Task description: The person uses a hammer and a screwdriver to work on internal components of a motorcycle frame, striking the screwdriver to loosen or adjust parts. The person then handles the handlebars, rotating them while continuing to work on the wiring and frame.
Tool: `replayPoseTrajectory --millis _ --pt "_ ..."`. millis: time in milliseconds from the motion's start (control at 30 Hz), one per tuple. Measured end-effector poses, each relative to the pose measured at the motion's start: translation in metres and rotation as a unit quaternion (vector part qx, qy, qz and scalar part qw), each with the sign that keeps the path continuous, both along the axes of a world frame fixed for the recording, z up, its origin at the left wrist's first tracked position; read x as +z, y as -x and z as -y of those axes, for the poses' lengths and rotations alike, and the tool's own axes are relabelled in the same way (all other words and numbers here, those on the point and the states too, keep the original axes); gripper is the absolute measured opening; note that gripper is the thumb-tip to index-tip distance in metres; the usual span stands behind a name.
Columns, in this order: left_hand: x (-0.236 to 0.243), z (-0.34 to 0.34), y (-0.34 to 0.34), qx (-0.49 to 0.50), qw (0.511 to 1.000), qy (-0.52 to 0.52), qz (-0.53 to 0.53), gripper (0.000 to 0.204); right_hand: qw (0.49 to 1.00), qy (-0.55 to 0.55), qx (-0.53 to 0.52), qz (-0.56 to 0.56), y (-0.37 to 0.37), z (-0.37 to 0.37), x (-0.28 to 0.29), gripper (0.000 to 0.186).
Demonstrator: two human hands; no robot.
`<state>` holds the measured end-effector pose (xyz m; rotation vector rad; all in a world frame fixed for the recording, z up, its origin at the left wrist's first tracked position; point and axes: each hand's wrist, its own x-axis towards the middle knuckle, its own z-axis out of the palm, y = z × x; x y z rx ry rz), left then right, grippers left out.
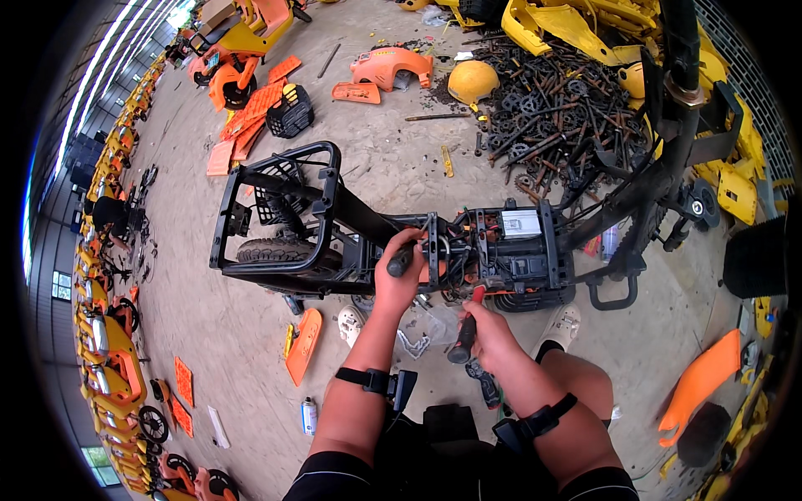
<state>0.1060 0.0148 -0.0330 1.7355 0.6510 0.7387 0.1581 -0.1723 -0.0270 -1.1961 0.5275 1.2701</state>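
Note:
A black stripped scooter frame [359,213] lies across the view in front of me, with a rear wheel [271,250] at its left and exposed wiring and a silver component [520,222] near the middle. My left hand [393,275] grips a dark-handled tool [401,260] over the middle of the frame. My right hand [487,334] is closed on a black-and-red handled tool [464,341] just below the wiring. Under the frame, between my white shoes [351,326], lie a plastic bag [439,330] and a chain [413,346]. A cordless tool [484,384] lies below my right hand.
A heap of rusty metal parts [560,117] and yellow panels [568,25] sit behind. Orange panels [251,117] lie back left, another [702,384] right. A spray can [308,415] stands lower left. Yellow scooters [117,359] line the left side; a person [113,217] is among parts there.

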Motion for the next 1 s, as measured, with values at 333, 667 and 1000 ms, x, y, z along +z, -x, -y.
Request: replayPoseTrajectory --millis 333,667,1000 --pt "-0.004 -0.004 -0.003 0.000 1.000 0.017 -0.012 0.024 1.000 0.005 0.004 0.003 0.000 -0.003 0.000 0.030" --pt "-0.021 -0.014 -0.006 -0.032 0.998 -0.049 0.001 0.019 1.000 0.010 0.010 0.023 -0.003 -0.006 0.000 0.025" --pt "-0.009 -0.010 -0.007 -0.046 0.993 -0.109 -0.014 0.015 0.969 -0.124 0.036 0.209 -0.001 -0.006 0.028 0.023"
